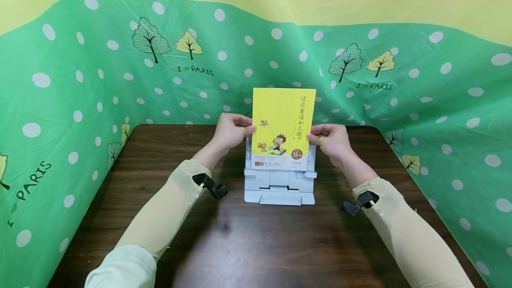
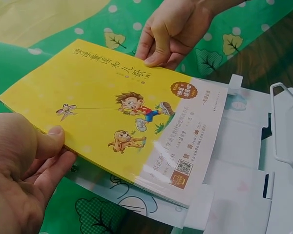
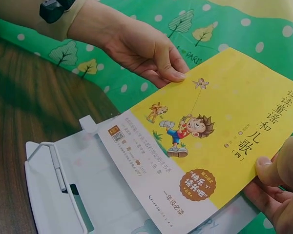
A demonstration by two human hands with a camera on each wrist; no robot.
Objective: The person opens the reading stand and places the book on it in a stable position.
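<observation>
A yellow children's book with a cartoon boy and dog on its cover stands nearly upright in front of a pale book stand. My left hand pinches the book's left edge, thumb on the cover and fingers behind. On the opposite edge, my right hand pinches it the same way. In the left wrist view the book lies over the stand's back plate, its lower edge near the small side clips. The right wrist view shows the stand's wire bar and bottom ledge below the book.
The stand rests on a dark wooden table. Behind and at both sides hangs a green and yellow cloth with white dots and printed trees. Each wrist carries a black camera mount.
</observation>
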